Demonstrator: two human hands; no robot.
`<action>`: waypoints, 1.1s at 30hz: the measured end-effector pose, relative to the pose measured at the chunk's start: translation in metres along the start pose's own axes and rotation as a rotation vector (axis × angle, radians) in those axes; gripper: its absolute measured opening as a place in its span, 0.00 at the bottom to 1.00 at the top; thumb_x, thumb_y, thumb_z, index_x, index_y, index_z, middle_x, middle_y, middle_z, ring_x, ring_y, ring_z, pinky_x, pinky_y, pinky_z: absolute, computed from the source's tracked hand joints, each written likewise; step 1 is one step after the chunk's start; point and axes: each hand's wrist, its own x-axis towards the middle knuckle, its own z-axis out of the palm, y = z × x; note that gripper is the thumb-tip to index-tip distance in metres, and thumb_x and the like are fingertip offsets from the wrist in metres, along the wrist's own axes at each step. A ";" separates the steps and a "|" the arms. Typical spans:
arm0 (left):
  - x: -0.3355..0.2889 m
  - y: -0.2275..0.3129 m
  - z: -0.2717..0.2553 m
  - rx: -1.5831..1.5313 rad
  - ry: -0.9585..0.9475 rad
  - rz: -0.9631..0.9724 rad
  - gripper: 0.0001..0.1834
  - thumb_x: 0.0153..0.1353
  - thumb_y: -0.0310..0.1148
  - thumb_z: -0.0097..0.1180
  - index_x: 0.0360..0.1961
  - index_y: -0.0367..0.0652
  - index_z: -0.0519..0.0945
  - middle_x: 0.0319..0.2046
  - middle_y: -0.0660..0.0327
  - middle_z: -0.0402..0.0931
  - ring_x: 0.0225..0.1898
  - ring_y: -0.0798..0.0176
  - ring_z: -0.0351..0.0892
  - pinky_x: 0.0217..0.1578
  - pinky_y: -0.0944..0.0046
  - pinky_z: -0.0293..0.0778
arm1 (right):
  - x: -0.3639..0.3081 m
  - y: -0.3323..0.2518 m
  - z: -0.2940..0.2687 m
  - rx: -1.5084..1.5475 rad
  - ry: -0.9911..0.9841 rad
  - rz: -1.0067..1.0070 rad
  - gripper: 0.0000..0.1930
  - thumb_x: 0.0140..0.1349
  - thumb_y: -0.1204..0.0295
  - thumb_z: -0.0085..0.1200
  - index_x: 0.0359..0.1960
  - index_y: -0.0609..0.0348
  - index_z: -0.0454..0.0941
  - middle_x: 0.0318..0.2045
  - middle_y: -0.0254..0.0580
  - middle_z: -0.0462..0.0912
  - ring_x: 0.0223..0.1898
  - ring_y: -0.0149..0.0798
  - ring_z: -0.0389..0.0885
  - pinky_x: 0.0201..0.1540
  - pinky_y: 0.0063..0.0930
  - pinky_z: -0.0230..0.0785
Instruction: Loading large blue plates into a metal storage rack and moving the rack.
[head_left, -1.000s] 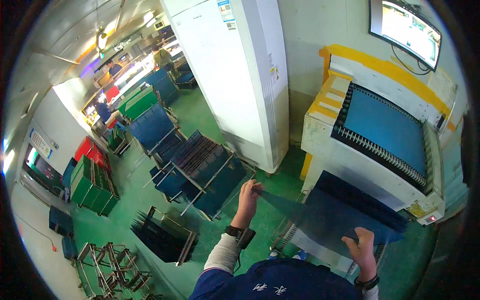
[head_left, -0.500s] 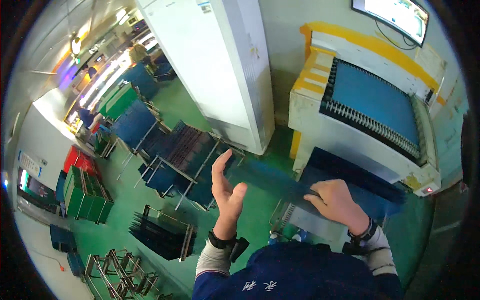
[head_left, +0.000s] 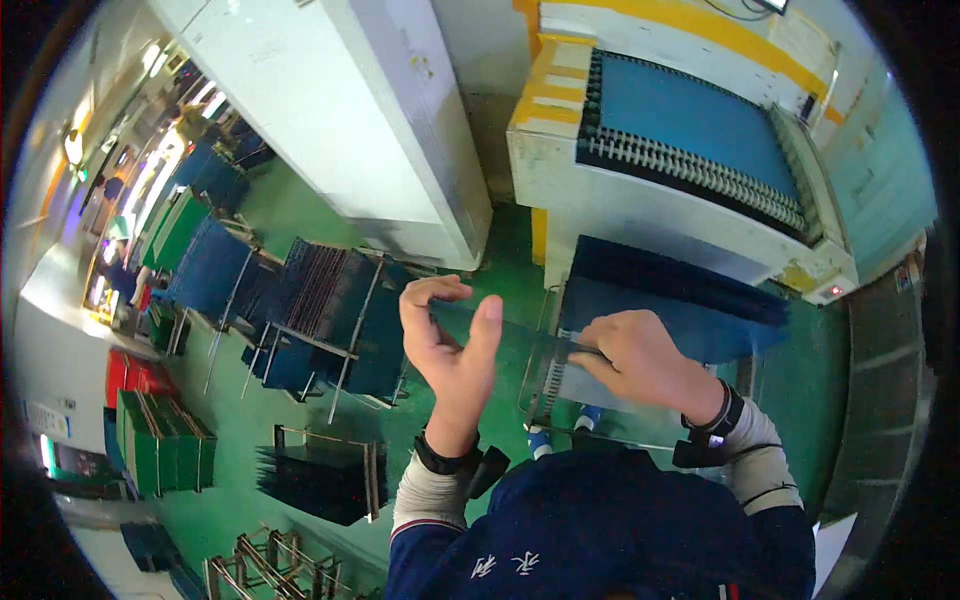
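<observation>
My right hand (head_left: 640, 362) is closed on the near edge of a thin dark panel (head_left: 525, 335), which is seen almost edge-on and blurred. The panel's other end reaches left to my left hand (head_left: 447, 345). That hand is raised with its thumb apart from its curved fingers, and the panel's end shows between them; whether it touches the palm I cannot tell. Below and beyond my right hand, a rack (head_left: 548, 385) holds dark blue panels (head_left: 640, 300) standing in a row.
A white machine (head_left: 640, 215) with toothed rollers and a blue sheet (head_left: 690, 115) stands ahead right. A white cabinet (head_left: 330, 120) rises ahead. To the left are racks of dark panels (head_left: 315, 290), a low rack (head_left: 320, 475), green stacks (head_left: 165, 440) and metal frames (head_left: 275, 565).
My view has swung right and down. The panel's free end has come between my left thumb and fingers, which have curled somewhat. My right hand keeps its grip.
</observation>
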 end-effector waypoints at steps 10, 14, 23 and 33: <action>0.007 -0.004 0.057 0.002 0.003 -0.026 0.19 0.47 0.30 0.68 0.36 0.40 0.70 0.30 0.63 0.68 0.32 0.69 0.67 0.35 0.71 0.65 | -0.027 0.029 -0.016 0.232 0.026 0.200 0.19 0.55 0.59 0.59 0.36 0.66 0.78 0.29 0.55 0.79 0.32 0.56 0.78 0.33 0.41 0.70; 0.005 -0.003 0.091 0.077 -0.037 0.068 0.20 0.46 0.32 0.70 0.33 0.41 0.70 0.29 0.62 0.68 0.30 0.65 0.66 0.34 0.68 0.64 | -0.046 0.057 -0.026 0.377 0.020 0.253 0.20 0.56 0.59 0.59 0.37 0.67 0.78 0.29 0.54 0.80 0.30 0.49 0.80 0.32 0.35 0.70; -0.008 0.009 0.127 0.142 -0.148 0.158 0.15 0.51 0.27 0.64 0.36 0.40 0.71 0.31 0.66 0.67 0.33 0.72 0.64 0.37 0.73 0.62 | -0.082 0.106 -0.032 0.847 0.123 0.378 0.18 0.61 0.61 0.53 0.38 0.68 0.78 0.25 0.38 0.77 0.27 0.26 0.70 0.28 0.25 0.64; -0.038 0.029 0.116 0.095 -0.179 0.175 0.17 0.48 0.31 0.62 0.35 0.40 0.68 0.34 0.57 0.67 0.39 0.58 0.68 0.45 0.61 0.65 | -0.094 0.120 -0.027 0.891 0.061 0.158 0.19 0.59 0.59 0.54 0.38 0.67 0.79 0.31 0.48 0.82 0.33 0.37 0.81 0.37 0.29 0.71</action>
